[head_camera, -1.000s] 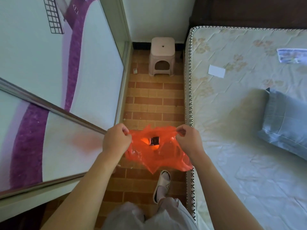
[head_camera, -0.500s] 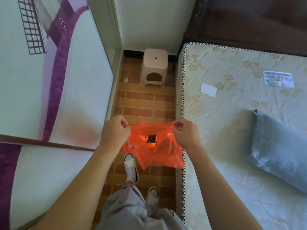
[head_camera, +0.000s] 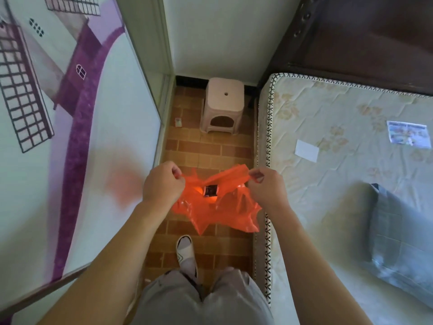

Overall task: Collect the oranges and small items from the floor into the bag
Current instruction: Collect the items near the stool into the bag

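I hold an orange plastic bag (head_camera: 218, 212) open above the brick floor, between a wardrobe and a bed. My left hand (head_camera: 162, 184) pinches the bag's left rim and my right hand (head_camera: 266, 186) pinches its right rim. Inside the bag, a small dark packet (head_camera: 210, 190) lies on glowing orange fruit (head_camera: 199, 191). A small white item (head_camera: 178, 121) lies on the floor near the wardrobe, left of the stool.
A beige plastic stool (head_camera: 223, 104) stands at the far end of the narrow floor strip (head_camera: 206, 151). The mattress (head_camera: 339, 160) on the right carries a grey pillow (head_camera: 403, 235), a white card (head_camera: 307, 150) and a printed leaflet (head_camera: 408, 135). The wardrobe door (head_camera: 70, 137) bounds the left. My slippered foot (head_camera: 185, 250) is below the bag.
I have stepped forward along the floor strip with the bag; the stool and far wall appear nearer. Both hands keep pinching the bag's rim.
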Demonstrator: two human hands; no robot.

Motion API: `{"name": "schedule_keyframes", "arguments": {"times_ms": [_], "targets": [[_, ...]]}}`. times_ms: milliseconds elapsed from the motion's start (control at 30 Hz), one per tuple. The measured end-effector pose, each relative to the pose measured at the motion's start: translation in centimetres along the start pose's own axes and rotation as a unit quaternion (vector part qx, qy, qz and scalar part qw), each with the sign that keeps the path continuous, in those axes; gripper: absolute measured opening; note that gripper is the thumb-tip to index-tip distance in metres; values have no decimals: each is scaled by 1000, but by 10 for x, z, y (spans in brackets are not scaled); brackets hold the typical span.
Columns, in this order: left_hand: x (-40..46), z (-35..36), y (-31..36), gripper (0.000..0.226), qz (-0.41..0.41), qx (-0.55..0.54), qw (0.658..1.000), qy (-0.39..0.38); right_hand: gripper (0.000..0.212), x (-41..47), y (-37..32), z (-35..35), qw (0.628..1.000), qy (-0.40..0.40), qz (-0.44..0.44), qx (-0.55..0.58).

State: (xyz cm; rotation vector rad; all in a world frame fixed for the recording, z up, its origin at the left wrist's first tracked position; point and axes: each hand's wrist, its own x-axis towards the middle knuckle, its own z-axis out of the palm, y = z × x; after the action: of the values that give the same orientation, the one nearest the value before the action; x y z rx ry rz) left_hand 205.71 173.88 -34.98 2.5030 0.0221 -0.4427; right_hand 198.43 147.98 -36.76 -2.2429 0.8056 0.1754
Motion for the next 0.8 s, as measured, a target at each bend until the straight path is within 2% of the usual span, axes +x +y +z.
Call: {"name": "schedule_keyframes", "arguments": {"times_ms": [267, 500, 600, 800], "targets": [[65, -14, 25, 13, 0, -3, 1000, 14, 24, 73, -40, 2, 999, -24, -27, 9], [118, -12, 45, 13, -68, 8, 997, 46, 24, 161, -49, 6, 994, -95, -43, 22], [142, -10, 55, 14, -99, 8, 993, 64, 26, 199, -53, 2, 993, -101, -54, 18], [182, 0, 60, 12, -110, -14, 990, 84, 27, 255, -61, 0, 992, -113, -60, 0]]}}
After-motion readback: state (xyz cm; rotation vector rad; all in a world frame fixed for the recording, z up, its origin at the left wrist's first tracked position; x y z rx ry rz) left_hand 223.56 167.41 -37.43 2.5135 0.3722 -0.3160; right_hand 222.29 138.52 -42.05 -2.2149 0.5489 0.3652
